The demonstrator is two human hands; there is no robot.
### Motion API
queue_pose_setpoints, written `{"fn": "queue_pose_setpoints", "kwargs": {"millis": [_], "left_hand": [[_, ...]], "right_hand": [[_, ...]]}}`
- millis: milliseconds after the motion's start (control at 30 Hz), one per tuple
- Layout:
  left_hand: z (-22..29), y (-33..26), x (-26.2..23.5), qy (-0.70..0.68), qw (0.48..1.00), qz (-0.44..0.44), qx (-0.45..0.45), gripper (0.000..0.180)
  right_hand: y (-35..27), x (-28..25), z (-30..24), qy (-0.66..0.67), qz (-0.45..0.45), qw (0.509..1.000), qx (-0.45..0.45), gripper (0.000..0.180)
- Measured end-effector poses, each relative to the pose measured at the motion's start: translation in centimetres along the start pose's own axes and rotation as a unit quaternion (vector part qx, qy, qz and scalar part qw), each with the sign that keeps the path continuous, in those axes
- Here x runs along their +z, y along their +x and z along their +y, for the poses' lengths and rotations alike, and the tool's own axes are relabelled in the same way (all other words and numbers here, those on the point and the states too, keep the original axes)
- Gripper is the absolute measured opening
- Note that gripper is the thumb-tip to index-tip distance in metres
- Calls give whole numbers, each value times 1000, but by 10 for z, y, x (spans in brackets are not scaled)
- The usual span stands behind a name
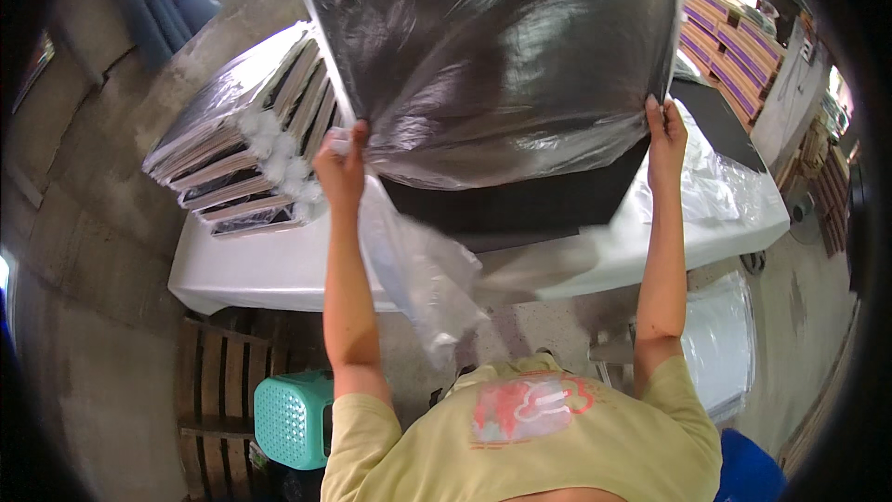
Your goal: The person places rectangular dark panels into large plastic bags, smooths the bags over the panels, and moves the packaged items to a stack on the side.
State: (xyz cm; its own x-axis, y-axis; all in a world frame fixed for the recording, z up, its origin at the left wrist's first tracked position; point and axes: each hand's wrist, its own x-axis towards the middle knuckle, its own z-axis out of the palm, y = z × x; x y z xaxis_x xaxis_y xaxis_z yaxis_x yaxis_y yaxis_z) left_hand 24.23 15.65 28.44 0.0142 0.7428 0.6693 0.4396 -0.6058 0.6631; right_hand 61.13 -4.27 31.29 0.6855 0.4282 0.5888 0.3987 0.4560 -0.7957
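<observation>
Large flat black panel [492, 46] sheathed in a clear plastic bag [418, 270]: being held upright above the table, tilting slightly, filling the upper middle of the view. Glossy film wrinkling and reflecting light across the dark face. Lower edge being pinched at both corners. Loose open end of the bag hanging below the lower left corner, crumpling and trailing downward.
</observation>
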Motion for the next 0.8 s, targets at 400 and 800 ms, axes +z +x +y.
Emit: {"fn": "queue_pose_setpoints", "kwargs": {"millis": [400, 800], "left_hand": [[-63, -154, 16, -90, 965, -109, -219, 48], [-46, -228, -29, 229, 934, -160, -225, 22]], "right_hand": [[-128, -30, 96, -290, -190, 931, 114, 42], [-196, -92, 73, -513, -117, 850, -29, 22]]}}
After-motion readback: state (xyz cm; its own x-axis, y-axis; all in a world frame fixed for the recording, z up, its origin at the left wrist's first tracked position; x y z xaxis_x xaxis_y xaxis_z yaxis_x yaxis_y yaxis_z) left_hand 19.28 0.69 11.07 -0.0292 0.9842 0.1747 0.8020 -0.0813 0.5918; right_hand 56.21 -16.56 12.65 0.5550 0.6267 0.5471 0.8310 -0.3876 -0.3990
